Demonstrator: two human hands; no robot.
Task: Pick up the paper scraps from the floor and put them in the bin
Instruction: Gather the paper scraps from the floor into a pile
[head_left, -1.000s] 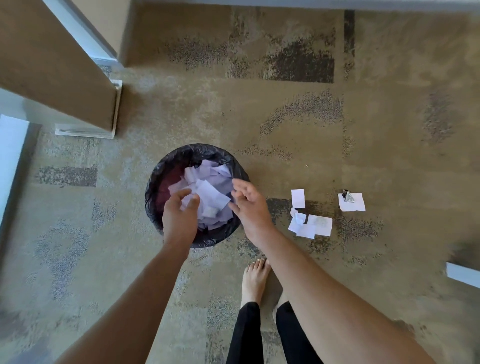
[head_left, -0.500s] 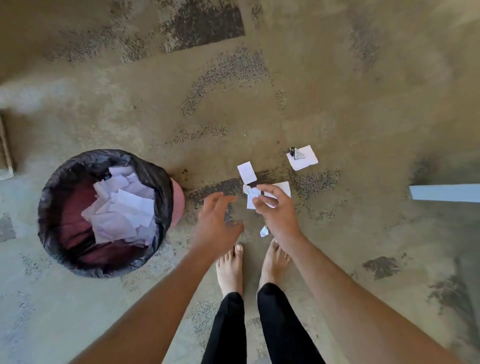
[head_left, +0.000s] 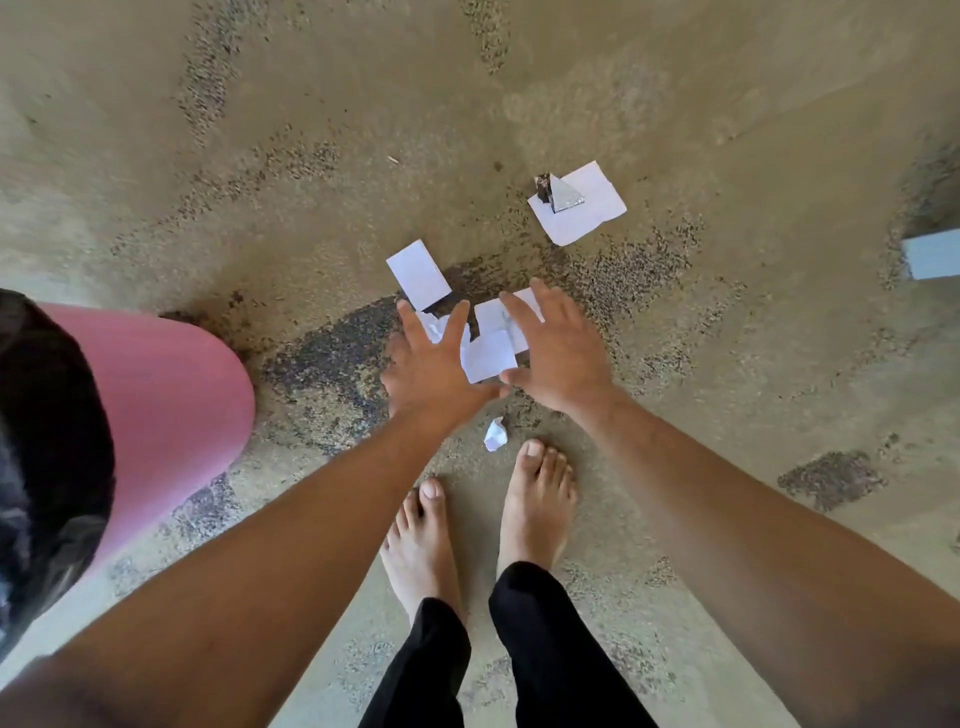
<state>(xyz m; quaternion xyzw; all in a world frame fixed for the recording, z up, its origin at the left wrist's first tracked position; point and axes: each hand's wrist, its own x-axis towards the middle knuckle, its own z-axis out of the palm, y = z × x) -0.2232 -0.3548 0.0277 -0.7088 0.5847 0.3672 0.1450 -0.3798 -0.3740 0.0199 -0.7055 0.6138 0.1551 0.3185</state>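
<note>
While both hands' grips, left hand (head_left: 434, 371) and right hand (head_left: 558, 358), spread, flat white paper scraps (head_left: 488, 351) lie beneath.

No text, label, brand, number or sign can be read anywhere. The white paper scraps (head_left: 418, 274) on the carpet show blank faces, and the pink bin (head_left: 171, 410) to their left carries no visible marking.

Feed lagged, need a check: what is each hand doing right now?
Left hand: open, fingers spread over the white paper scraps on the carpet, holding nothing.
Right hand: open, fingers spread over the same scraps, holding nothing.
</note>
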